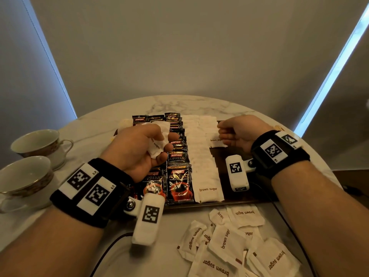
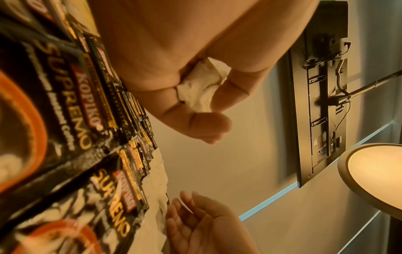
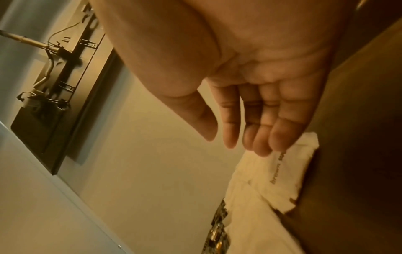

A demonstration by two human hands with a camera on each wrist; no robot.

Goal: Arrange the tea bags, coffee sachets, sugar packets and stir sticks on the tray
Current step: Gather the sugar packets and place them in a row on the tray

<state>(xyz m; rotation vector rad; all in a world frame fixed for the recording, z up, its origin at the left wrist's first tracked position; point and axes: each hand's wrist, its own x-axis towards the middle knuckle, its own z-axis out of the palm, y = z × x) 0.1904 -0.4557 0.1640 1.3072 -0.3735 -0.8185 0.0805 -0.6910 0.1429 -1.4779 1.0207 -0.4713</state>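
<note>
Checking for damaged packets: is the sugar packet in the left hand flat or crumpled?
Crumpled: the left hand grips the brown sugar packet bunched in its curled fingers.

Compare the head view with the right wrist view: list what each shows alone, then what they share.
Head view only: two teacups, the left hand gripping brown sugar packets, and loose sugar packets on the marble table in front of the tray.

Right wrist view only: the open palm of the right hand, and a dark wall panel.

Both: the right hand over the tray's sugar packet row.
</note>
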